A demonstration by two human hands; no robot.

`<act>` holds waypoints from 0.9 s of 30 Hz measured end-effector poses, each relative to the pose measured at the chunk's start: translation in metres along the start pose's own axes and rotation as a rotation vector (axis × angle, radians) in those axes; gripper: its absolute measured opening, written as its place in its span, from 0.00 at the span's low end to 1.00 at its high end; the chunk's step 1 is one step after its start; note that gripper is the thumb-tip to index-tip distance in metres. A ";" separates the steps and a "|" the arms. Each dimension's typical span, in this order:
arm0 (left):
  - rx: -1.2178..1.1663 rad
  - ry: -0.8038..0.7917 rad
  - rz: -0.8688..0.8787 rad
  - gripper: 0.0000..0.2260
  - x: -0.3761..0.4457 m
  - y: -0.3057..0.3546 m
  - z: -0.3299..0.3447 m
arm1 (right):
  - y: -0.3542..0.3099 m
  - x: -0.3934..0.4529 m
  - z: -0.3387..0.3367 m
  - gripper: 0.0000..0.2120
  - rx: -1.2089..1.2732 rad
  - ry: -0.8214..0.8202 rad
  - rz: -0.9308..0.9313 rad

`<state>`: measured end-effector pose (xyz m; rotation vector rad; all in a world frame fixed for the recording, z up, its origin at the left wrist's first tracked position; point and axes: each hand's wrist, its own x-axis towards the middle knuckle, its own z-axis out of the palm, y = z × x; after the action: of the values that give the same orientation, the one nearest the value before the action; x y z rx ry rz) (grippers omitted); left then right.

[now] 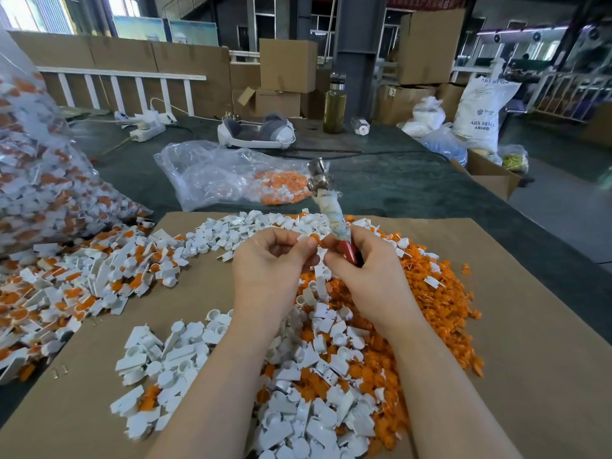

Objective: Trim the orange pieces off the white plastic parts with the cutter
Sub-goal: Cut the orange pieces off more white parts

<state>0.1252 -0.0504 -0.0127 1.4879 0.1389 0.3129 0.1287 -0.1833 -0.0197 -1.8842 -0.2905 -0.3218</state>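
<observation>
My left hand point(268, 263) pinches a small white plastic part with an orange piece point(311, 239) on it, held above the heaps. My right hand point(364, 270) grips the cutter point(334, 220) by its red, tape-wrapped handles, the metal jaws pointing up and away from me. The thumb and forefinger of my right hand also touch the orange piece. White parts point(298, 415) lie heaped below my wrists. Cut orange pieces point(427, 293) pile to the right. Untrimmed white-and-orange parts point(76, 286) spread at the left.
Brown cardboard point(530, 326) covers the green table point(414, 190). A big clear bag of untrimmed parts point(36, 180) stands at the left. A smaller bag point(231, 177) with orange pieces lies ahead. Farther back are a headset point(255, 132), a bottle point(334, 104), power strips point(145, 125) and boxes.
</observation>
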 end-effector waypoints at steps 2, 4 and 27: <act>-0.028 0.007 0.012 0.03 0.001 0.001 -0.001 | 0.001 -0.001 -0.006 0.06 0.007 -0.063 0.042; -0.071 0.016 0.015 0.03 0.002 0.001 -0.003 | 0.002 -0.001 -0.011 0.03 -0.022 -0.139 0.085; -0.174 0.003 0.106 0.04 0.012 0.001 -0.019 | -0.004 -0.005 -0.029 0.19 -0.129 -0.477 0.284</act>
<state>0.1309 -0.0291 -0.0121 1.3245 0.0346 0.4026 0.1207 -0.2092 -0.0089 -2.0834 -0.3195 0.3135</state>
